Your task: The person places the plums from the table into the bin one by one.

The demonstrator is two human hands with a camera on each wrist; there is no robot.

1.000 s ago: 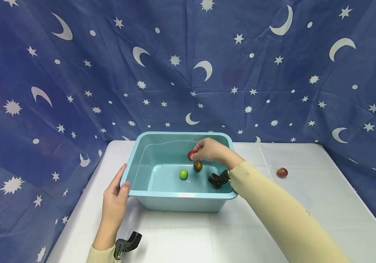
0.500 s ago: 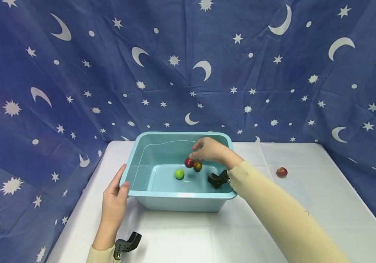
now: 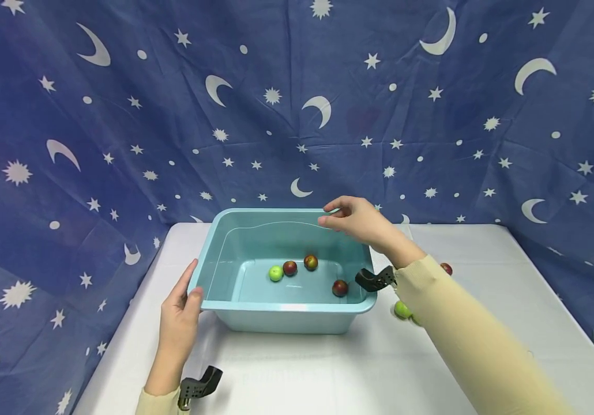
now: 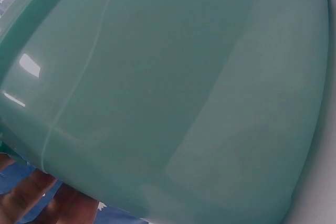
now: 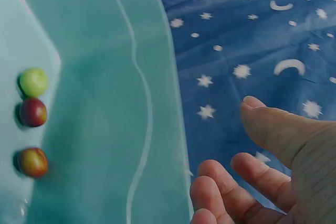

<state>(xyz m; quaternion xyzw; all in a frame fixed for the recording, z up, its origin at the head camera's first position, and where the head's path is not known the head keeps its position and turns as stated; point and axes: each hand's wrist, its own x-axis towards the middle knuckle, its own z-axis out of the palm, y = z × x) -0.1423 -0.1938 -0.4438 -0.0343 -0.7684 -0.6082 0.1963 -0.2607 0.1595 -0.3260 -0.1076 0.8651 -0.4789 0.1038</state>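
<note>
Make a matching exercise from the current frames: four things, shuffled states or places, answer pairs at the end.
Things
1. Tub
2. Left hand
3. Green fruit inside the tub
4. Right hand

States or places
A. Next to a dark red fruit
B. Raised, holding nothing
C. Standing on the white table
D. Gripping the tub's rim

Pairs: 1-C, 2-D, 3-A, 4-B
</note>
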